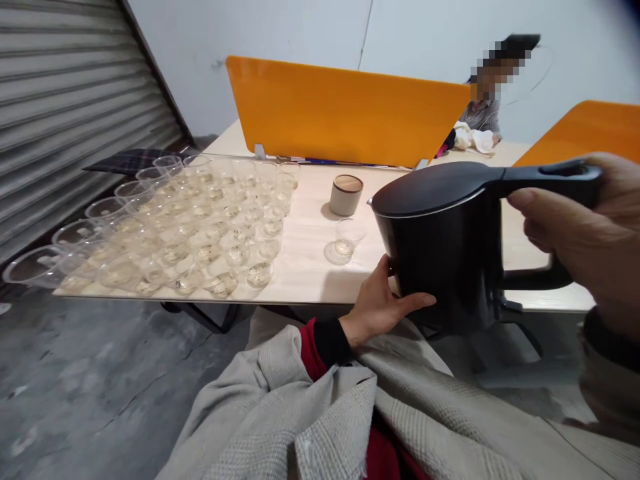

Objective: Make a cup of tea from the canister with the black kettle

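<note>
A black electric kettle (440,257) with a flat lid is raised at the right, above the front edge of the table. My right hand (585,233) is closed around its handle. Cupped against the lower left side of the kettle, my left hand (383,303) steadies it, thumb across the front. Left of the spout, a single clear plastic cup (345,241) stands on the table with a little pale liquid at its bottom. Behind that cup is a beige canister (346,197) with a brown-rimmed top.
Several rows of clear plastic cups (200,227) with pale contents and dark specks crowd the left of the light tabletop (310,267). An orange divider (345,113) runs along the back. Another person (483,117) is beyond it, beside white cloth (473,139).
</note>
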### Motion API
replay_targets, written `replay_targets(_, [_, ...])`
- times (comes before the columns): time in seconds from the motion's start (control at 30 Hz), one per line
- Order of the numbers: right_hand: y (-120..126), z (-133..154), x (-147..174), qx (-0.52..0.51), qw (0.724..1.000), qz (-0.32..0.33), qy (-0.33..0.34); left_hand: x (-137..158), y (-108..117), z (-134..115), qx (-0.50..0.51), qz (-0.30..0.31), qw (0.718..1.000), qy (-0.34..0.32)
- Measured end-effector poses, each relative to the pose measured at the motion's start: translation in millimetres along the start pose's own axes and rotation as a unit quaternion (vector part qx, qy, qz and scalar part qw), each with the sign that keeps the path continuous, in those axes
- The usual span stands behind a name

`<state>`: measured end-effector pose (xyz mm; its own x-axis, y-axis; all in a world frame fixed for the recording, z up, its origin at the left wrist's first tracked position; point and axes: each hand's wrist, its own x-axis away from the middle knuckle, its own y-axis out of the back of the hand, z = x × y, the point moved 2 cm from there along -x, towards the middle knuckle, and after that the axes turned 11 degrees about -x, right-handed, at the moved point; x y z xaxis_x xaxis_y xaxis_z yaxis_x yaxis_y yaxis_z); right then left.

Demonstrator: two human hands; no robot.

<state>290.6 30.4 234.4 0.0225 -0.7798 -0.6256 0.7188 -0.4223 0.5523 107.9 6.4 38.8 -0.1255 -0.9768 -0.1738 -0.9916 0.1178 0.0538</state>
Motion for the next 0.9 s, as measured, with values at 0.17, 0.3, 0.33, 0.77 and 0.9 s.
replay_targets(0.17, [-11,16,-17,0.012,0.997,0.070,0.007,0,-8,4,0.054,-0.007,0.999,0.004])
replay_targets(0.3, [-22,19,-29,0.008,0.994,0.104,0.015,-3,-16,5,0.126,0.002,0.992,0.015])
replay_targets(0.33, [-25,19,-33,0.016,0.994,0.110,0.010,-3,-17,4,0.144,0.006,0.989,0.017])
replay_targets(0.77, [-44,11,-59,0.066,0.986,0.156,0.004,-9,-23,7,0.246,0.032,0.967,0.056])
replay_targets(0.9, [-51,11,-66,0.111,0.980,0.166,-0.012,-11,-24,9,0.253,0.033,0.965,0.055])
